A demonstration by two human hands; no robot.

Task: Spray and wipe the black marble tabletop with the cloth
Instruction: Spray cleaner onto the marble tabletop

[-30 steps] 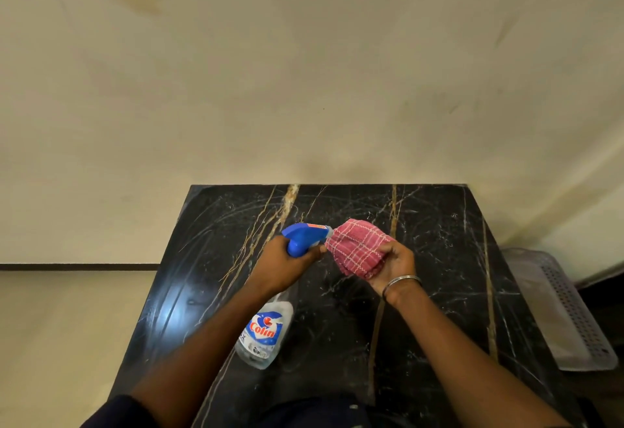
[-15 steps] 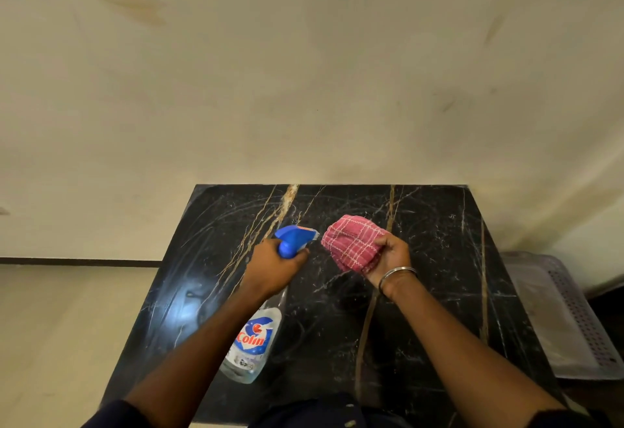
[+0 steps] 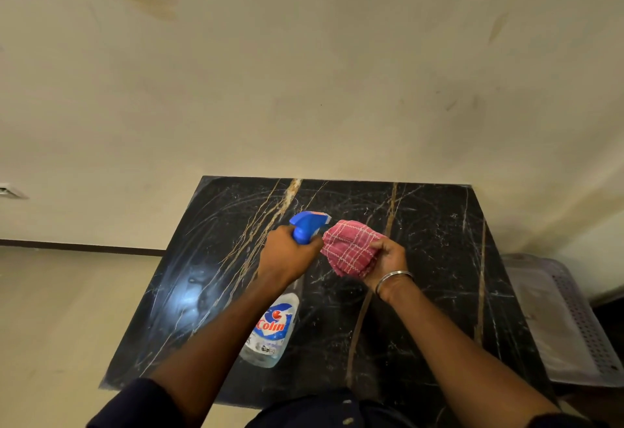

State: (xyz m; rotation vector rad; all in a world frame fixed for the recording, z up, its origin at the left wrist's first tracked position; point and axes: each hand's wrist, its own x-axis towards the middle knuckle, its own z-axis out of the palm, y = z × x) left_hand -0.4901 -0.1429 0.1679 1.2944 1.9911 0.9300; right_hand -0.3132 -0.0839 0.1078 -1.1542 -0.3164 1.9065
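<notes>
Presently both hands are raised above the black marble tabletop (image 3: pixel 422 292), near its middle. Left hand (image 3: pixel 287 255): fingers wrapped tight around the neck of a spray bottle (image 3: pixel 270 333), closed fully on it. Bottle is held tilted, its blue trigger head (image 3: pixel 309 225) uppermost and farthest from the person, its clear body angled down and back toward the person below the left forearm. Label on the body reads "Colin" in red on blue. Whether the bottle's base touches the tabletop cannot be told.

Right hand (image 3: pixel 385 258): closed on a bunched red-and-white checked cloth (image 3: pixel 349 247), fingers curled around its right and lower part. Cloth is held off the tabletop. The nozzle of the trigger head points at the cloth's upper left edge and sits just beside it; contact cannot be confirmed. A metal bangle (image 3: pixel 393 279) circles the right wrist.

Tabletop: dark stone with tan and white veins running front to back, fine pale scratches, and a bright glare patch on the left part. Its far edge meets a cream wall (image 3: pixel 304 72) carrying a few brownish stains. A pale perforated plastic basket (image 3: pixel 574 319) stands just beside the tabletop's right edge, lower down. Dark sleeves show at the bottom of the view.
</notes>
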